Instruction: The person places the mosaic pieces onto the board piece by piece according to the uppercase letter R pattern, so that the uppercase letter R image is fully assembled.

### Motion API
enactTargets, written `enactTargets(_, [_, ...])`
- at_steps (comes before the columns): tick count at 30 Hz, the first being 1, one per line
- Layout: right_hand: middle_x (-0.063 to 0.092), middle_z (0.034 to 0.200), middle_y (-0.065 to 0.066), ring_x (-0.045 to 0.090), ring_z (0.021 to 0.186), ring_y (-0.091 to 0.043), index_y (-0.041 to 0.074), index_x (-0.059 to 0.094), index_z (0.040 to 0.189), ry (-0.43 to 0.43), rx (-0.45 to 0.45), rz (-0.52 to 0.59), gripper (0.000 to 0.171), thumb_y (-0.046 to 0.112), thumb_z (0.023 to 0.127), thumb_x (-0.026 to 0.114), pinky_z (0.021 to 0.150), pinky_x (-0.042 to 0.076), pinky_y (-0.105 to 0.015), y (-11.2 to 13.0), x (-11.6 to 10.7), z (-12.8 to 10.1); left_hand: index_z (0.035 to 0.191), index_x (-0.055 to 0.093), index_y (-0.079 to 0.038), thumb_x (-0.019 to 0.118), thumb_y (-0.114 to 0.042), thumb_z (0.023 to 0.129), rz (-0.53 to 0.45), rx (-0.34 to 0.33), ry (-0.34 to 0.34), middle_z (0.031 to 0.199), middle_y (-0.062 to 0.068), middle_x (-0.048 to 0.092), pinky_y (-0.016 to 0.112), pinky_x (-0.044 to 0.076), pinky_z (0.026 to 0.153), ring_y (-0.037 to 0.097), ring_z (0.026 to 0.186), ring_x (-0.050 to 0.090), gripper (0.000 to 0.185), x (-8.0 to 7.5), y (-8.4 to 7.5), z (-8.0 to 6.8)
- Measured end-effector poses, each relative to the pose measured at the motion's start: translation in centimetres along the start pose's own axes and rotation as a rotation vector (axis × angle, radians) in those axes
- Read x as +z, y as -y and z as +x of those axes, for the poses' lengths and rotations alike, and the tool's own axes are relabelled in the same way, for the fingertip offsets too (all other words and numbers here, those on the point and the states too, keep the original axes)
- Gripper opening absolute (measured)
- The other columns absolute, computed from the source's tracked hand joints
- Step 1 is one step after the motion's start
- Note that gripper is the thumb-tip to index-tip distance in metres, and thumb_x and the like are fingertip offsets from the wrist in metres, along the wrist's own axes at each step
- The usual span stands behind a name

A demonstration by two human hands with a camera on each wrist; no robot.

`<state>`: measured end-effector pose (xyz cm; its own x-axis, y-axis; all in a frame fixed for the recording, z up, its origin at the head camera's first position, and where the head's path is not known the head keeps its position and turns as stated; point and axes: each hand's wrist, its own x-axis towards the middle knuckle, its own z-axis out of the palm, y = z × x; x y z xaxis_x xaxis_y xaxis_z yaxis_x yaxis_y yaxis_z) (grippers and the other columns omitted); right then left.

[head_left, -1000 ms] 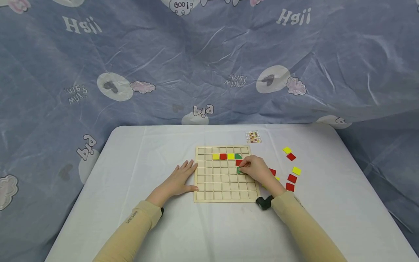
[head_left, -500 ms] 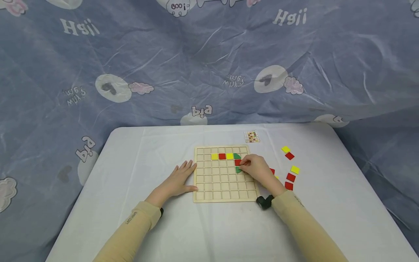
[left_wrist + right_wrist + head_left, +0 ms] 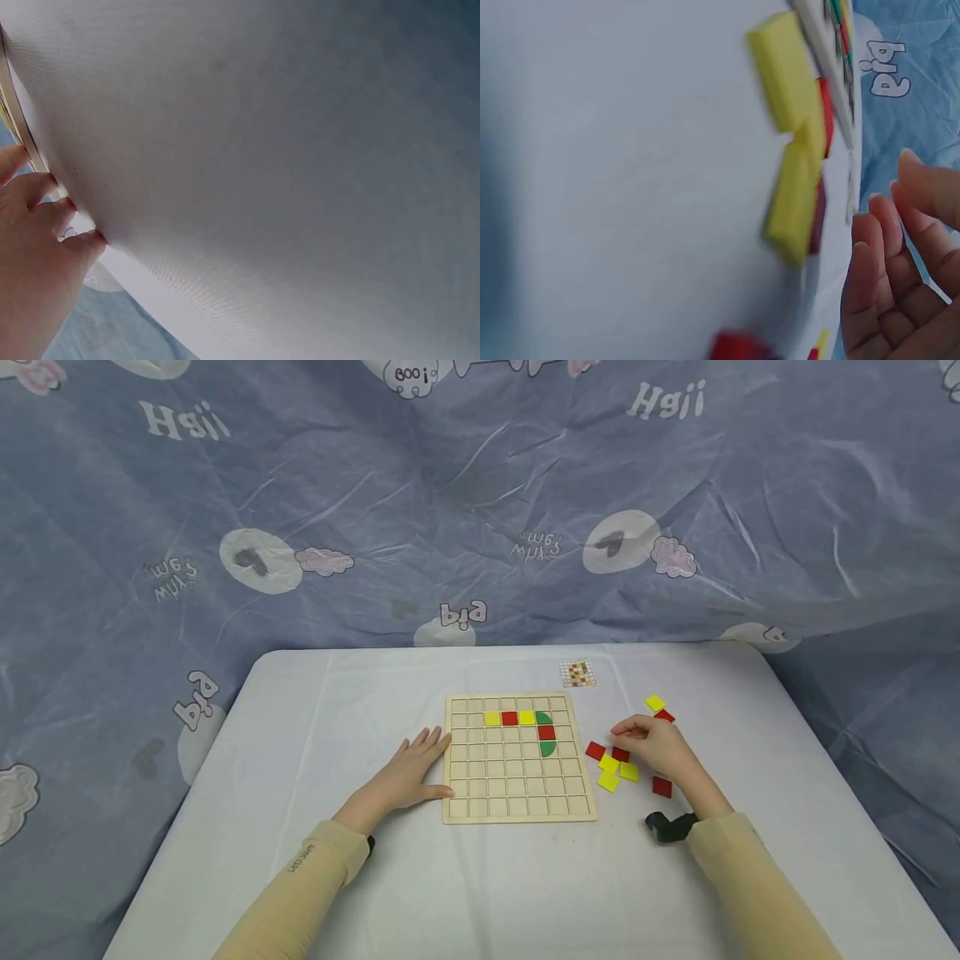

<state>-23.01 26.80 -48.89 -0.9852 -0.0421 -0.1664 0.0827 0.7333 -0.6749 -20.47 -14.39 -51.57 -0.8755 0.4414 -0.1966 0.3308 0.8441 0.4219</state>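
A wooden grid board (image 3: 498, 785) lies on the table. Its cells hold yellow and red square tiles in a row, a green quarter-round tile (image 3: 543, 718) at the row's right end, then a red tile (image 3: 546, 732) and another green quarter-round tile (image 3: 548, 749) below. My left hand (image 3: 407, 774) rests spread on the table, its fingertips and thumb at the board's left edge. My right hand (image 3: 660, 748) is above the loose tiles right of the board. In the right wrist view its fingers (image 3: 864, 274) are loosely bent, thumb apart, holding nothing.
Loose yellow tiles (image 3: 608, 782) and red tiles (image 3: 595, 751) lie right of the board. A yellow tile (image 3: 656, 702) is farther back, and a red tile (image 3: 662, 787) sits near the right wrist. Behind the board is a small pattern card (image 3: 577, 673).
My right hand has left the green quarter-round tile on the board and moved right, over the loose tiles. That green tile now shows fully in its cell. My left hand stays in place.
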Motion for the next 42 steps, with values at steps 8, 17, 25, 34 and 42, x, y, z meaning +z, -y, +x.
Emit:
enactTargets(8, [0.066,0.085,-0.004,0.056,0.075,-0.018,0.005,0.068,0.100,0.037,-0.018,-0.062,0.026,0.024,0.085,0.077,0.063,0.048,-0.024,-2.2,-0.1,-2.4,0.158,0.022,-0.011,0.069,-0.051,0.086,0.001,0.001,-0.001,0.165,0.012,0.014,0.055,0.009,0.124,0.033,0.154,0.007,0.094,-0.1,0.0,0.0])
enactTargets(17, [0.064,0.088,-0.007,0.056,0.077,-0.019,0.002,0.068,0.105,0.022,-0.007,-0.123,0.029,0.019,0.084,0.078,0.061,0.049,-0.024,-2.6,0.5,-3.1,0.158,0.022,-0.011,0.070,-0.050,0.086,-0.009,-0.009,0.005,0.165,0.013,0.013,0.055,0.008,0.124,0.033,0.154,0.007,0.094,-0.2,-0.1,-0.2])
enactTargets(25, [0.060,0.084,-0.007,0.053,0.074,-0.019,0.002,0.066,0.102,0.079,0.023,-0.114,0.027,0.017,0.083,0.078,0.057,0.047,-0.025,-2.1,0.2,-3.0,0.158,0.023,-0.012,0.071,-0.050,0.084,-0.009,-0.015,-0.005,0.165,0.012,0.014,0.055,0.009,0.124,0.033,0.154,0.008,0.096,0.1,0.0,0.0])
enactTargets(34, [0.062,0.081,-0.003,0.055,0.075,-0.018,0.007,0.069,0.094,0.102,-0.067,-0.086,0.020,0.024,0.086,0.076,0.066,0.046,-0.027,0.5,0.0,-2.5,0.158,0.022,-0.012,0.071,-0.050,0.084,-0.001,-0.021,0.000,0.165,0.011,0.014,0.054,0.009,0.124,0.032,0.154,0.008,0.096,0.1,0.0,0.1])
enactTargets(42, [0.064,0.088,-0.006,0.057,0.074,-0.016,0.006,0.067,0.101,0.075,-0.104,0.052,0.022,0.021,0.087,0.076,0.063,0.049,-0.021,4.2,3.2,-0.2,0.158,0.022,-0.013,0.071,-0.051,0.084,-0.002,-0.028,0.005,0.166,0.011,0.013,0.054,0.008,0.125,0.031,0.154,0.007,0.096,0.1,-0.2,0.1])
